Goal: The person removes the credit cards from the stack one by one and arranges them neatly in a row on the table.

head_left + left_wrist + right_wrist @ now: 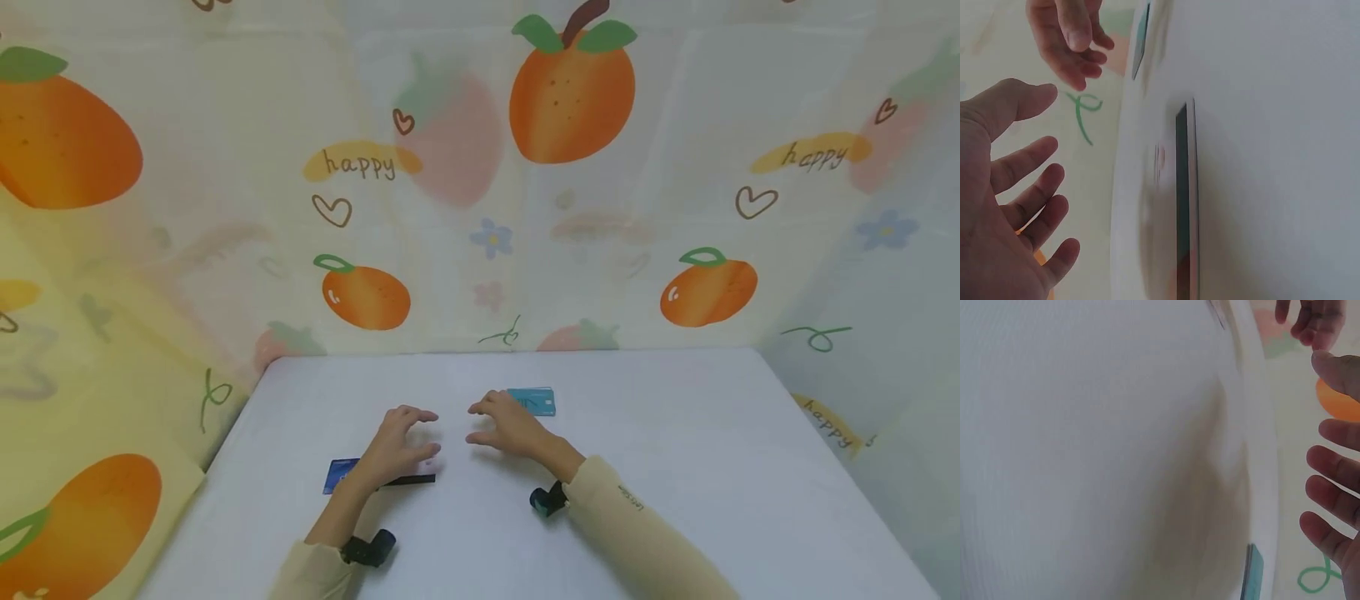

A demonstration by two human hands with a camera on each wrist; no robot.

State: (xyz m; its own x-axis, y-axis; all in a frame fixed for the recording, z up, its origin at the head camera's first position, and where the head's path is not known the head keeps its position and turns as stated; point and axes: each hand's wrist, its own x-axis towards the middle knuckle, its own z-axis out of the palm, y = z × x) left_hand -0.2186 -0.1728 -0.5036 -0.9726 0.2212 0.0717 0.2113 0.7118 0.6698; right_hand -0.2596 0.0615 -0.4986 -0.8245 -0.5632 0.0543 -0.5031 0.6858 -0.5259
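Observation:
Both hands hover over the white table, palms facing each other across a gap, and neither holds anything. My left hand [396,452] has its fingers spread and loosely bent. Under it lies a pale flat piece with a black strip [417,480] along its near edge; the strip [1183,200] shows lengthwise in the left wrist view. Left of it is a dark blue card [339,476], partly hidden by the left wrist. My right hand [512,425], thumb and fingers apart, overlaps the corner of a teal card [536,402] in the head view. That teal card [1252,575] also shows below the right fingers.
A white cloth covers the table [675,467], whose far edge meets a curtain [465,250] printed with oranges and hearts. More printed cloth hangs at both sides. Each wrist wears a small black camera, one at the left [371,548] and one at the right [547,498].

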